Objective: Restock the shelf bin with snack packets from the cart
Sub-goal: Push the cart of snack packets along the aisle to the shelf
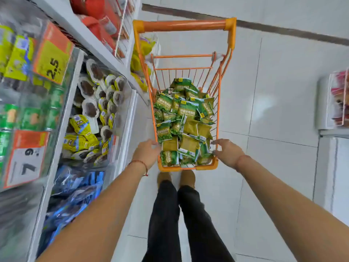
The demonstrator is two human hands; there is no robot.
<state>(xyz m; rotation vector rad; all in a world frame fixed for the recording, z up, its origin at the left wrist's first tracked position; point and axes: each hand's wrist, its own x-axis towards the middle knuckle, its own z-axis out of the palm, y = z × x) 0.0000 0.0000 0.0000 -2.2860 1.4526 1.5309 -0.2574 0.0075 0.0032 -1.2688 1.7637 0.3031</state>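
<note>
A small orange wire cart (188, 168) stands on the floor in front of me, heaped with several green snack packets (187, 110). Its handle (185, 25) is at the far end. My left hand (146, 154) rests against the cart's near left corner, with its fingers touching the rim and holding no packet. At the near right corner, my right hand (228, 153) has its fingers spread toward the rim and packets and is empty too. To the far left, a clear-fronted shelf bin (30, 114) shows blurred green packets inside.
Shelf bins on the left hold brown-and-white packets (98, 87), yellow packets (79, 137) and blue packets (75, 190), with orange price tags (52, 59) in front. White tiled floor (273, 129) lies to the right of the cart. A white display stand (336, 103) is at the far right.
</note>
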